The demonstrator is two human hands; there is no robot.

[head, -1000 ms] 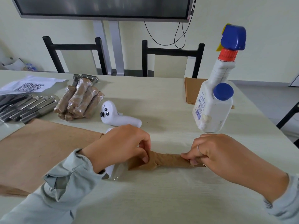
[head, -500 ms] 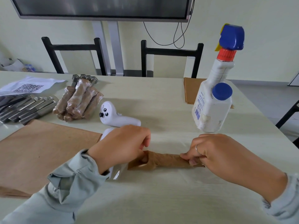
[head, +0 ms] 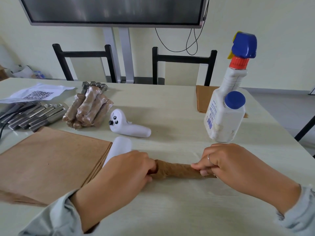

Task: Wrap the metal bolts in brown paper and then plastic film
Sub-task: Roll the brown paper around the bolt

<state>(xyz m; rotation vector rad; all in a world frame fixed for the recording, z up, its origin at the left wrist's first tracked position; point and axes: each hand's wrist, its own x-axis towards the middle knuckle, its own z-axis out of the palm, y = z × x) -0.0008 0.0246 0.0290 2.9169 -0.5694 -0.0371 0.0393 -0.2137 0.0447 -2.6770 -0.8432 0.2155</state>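
A bolt rolled in brown paper (head: 177,171) lies across the table in front of me. My left hand (head: 129,169) is closed over its left end and my right hand (head: 228,162) pinches its right end. A roll of plastic film (head: 119,149) lies just behind my left hand, partly hidden by it. A stack of brown paper sheets (head: 51,160) lies at the left. Several bare metal bolts (head: 32,116) lie at the far left, and a pile of wrapped bolts (head: 88,108) sits beside them.
A white handheld controller (head: 127,126) lies behind the film roll. A white spray bottle (head: 226,106) with a blue trigger stands at the right, with more brown paper (head: 201,99) behind it. A printed sheet (head: 37,94) lies far left. Two black chairs stand beyond the table.
My left hand has closed down over the left end of the paper-wrapped bolt, folding the loose paper in. The right hand keeps its pinch on the other end.
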